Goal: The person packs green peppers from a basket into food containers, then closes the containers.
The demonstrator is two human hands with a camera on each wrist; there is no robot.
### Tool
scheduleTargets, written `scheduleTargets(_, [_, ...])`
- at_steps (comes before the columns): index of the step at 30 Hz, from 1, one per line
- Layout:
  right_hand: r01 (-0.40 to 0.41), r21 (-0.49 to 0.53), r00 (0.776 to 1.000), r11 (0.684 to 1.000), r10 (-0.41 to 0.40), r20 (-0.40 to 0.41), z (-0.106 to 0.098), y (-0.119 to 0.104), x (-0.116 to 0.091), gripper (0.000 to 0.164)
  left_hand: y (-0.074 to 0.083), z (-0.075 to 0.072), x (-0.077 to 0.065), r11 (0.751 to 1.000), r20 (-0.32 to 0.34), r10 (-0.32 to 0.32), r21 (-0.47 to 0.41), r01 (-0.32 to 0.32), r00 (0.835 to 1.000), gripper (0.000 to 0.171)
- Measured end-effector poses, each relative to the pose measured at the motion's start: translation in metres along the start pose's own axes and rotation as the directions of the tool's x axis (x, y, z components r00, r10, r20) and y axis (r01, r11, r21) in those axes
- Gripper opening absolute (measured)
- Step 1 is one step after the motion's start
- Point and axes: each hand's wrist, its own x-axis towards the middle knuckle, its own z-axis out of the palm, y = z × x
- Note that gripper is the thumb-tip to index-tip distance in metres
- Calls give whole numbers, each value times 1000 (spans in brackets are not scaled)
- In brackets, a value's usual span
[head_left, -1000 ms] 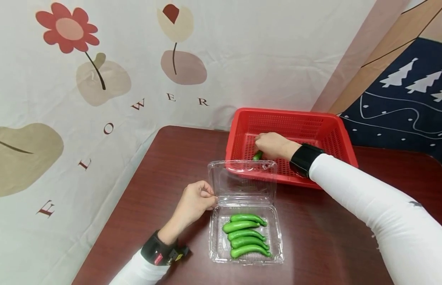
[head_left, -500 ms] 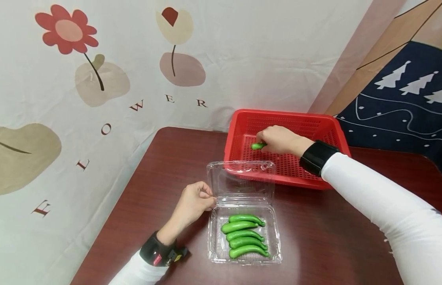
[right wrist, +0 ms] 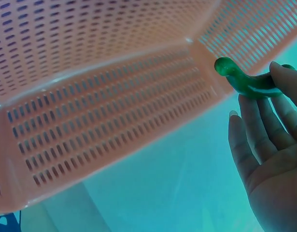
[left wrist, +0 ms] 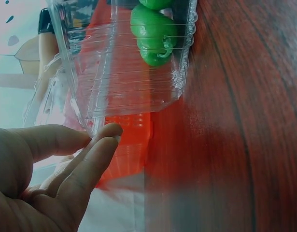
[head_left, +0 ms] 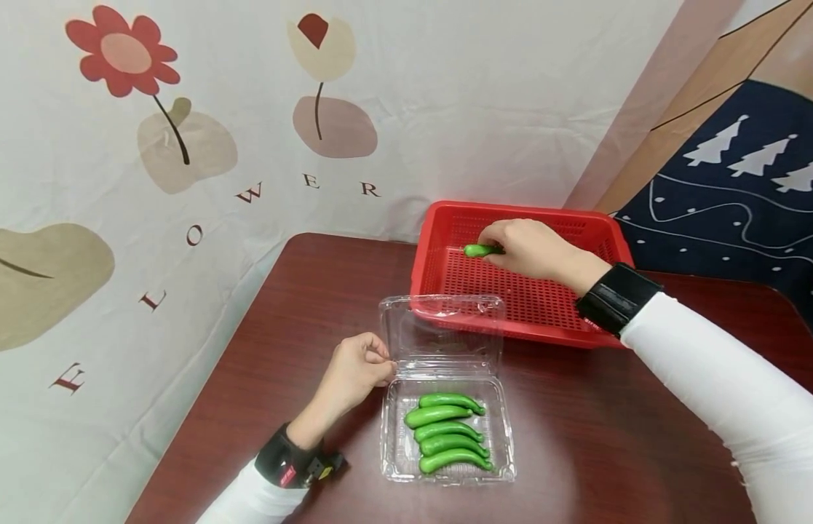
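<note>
My left hand (head_left: 354,371) pinches the hinge corner of a clear plastic clamshell box (head_left: 394,437), its lid (head_left: 439,335) raised. In the left wrist view, the thumb and fingers (left wrist: 102,150) meet at that edge. Several green peppers (head_left: 450,444) lie in a row in the box's base. Over the red basket (head_left: 432,276), my right hand (head_left: 527,247) holds another green pepper (head_left: 474,250) between thumb and fingers. In the right wrist view this curved pepper (right wrist: 252,86) is gripped near one end, beside the basket's slotted wall (right wrist: 114,106).
The basket stands at the back of the dark red-brown table (head_left: 295,306), just behind the raised lid. A printed cloth (head_left: 249,109) hangs behind the table. Each wrist wears a black band (head_left: 619,295).
My right hand has risen from the basket's floor with the green pepper and moved slightly back and right. My left hand stays at the box corner.
</note>
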Motion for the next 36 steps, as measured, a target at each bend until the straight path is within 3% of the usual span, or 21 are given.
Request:
scheduleTargets(7, [-86,80,992,993,93,-85,-24,-11,-15,25,0,0,0,1000,2,5,-4,-5,1000,18])
scheduleTargets(10, [-98,109,981,989,114,-160,-30,-16,-25,26,0,0,1,1000,-1,12,1,-12,1000,18])
scheduleTargets(14, [-56,133,955,990,92,-281,-35,-23,-39,27,0,0,1,1000,3,10,-1,-10,1000,18])
scheduleTargets(18, [-17,139,934,990,65,-351,-35,-30,-51,32,0,0,0,1000,5,5,-14,-5,1000,17])
scheduleTargets(27, [62,139,900,988,4,-435,-27,-50,-73,37,-1,0,0,1000,10,0,-14,0,1000,18])
scheduleTargets(36, [131,151,881,980,-45,-470,-11,-73,-89,44,0,0,-1,1000,13,-2,-2,2,1000,17])
